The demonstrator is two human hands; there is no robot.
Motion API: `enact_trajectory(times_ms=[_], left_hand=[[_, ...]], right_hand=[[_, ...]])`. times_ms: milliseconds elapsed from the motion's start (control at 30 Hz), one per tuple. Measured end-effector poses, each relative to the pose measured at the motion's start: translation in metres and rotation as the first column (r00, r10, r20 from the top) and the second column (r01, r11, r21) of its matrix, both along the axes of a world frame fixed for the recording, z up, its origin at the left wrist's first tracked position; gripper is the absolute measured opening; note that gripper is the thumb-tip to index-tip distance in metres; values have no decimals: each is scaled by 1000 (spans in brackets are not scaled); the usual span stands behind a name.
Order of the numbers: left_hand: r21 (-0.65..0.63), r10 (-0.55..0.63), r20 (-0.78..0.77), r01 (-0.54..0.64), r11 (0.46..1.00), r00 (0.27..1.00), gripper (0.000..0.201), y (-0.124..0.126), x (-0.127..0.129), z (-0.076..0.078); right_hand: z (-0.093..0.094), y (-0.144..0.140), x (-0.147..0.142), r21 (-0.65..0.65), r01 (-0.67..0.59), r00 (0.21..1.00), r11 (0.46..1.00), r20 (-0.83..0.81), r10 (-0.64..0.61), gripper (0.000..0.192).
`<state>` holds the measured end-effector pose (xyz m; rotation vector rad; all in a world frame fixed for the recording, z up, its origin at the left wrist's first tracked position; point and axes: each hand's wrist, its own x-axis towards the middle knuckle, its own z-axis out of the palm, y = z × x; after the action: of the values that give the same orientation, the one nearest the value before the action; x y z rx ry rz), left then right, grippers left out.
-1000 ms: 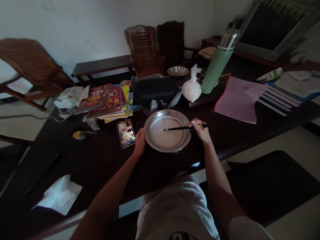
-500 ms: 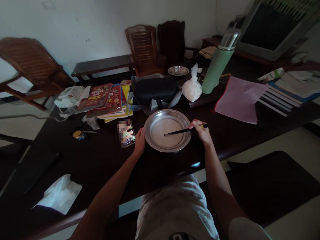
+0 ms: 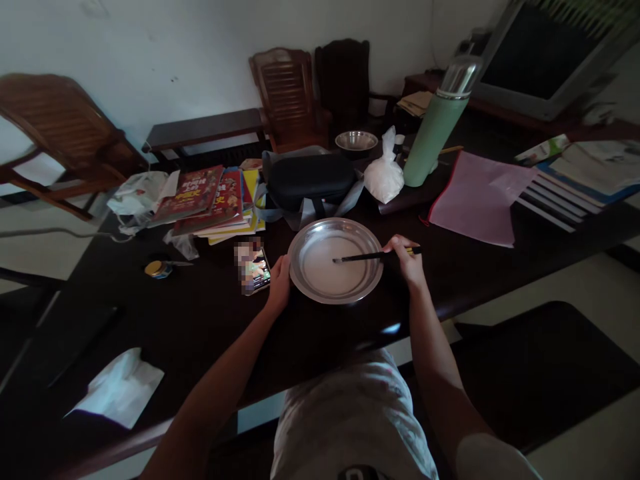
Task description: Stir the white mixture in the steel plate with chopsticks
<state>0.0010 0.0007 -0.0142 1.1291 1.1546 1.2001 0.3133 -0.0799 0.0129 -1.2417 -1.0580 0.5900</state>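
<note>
Chopsticks (image 3: 373, 255) pinched in the right grip (image 3: 407, 259), tips over the metal plate (image 3: 300, 280); left grip (image 3: 280, 283) clasps its rim.

A dark table (image 3: 200, 320) carries a metal dish (image 3: 335, 261), phone (image 3: 254, 269), book stack (image 3: 215, 203), black case (image 3: 310, 180), white bag (image 3: 383, 175), green flask (image 3: 437, 127), pink folder (image 3: 475, 197), small bowl (image 3: 356, 141), tin (image 3: 155, 269) and white cloth (image 3: 120, 388)
</note>
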Motion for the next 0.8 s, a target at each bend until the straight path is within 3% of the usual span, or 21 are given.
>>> enact_trajectory(times_ms=[133,300,467,600,733,800], left_hand=[[14,7,-16,-7,1000,1000,64,1,0,-1],[70,-4,-44,8,997,999,66,2,-2,0],[54,5,-36,-3,999,999,68,0,-1,1],[41,6,-32,-4,999,999,66,0,0,2],[29,11,-27,-10,1000,1000,64,0,0,2],[29,10,-27,-9,1000,1000,65,0,0,3]], right_hand=[[1,-1,0,-51,-102,995,993,15,103,61],[3,-1,0,-40,-3,1000,999,2,3,65],[3,0,-1,-64,-90,995,994,35,92,64],[3,0,0,-32,19,1000,999,4,-18,65],[4,-1,-1,-56,-92,996,994,3,92,61],[4,-1,-2,-41,-82,996,996,31,83,60]])
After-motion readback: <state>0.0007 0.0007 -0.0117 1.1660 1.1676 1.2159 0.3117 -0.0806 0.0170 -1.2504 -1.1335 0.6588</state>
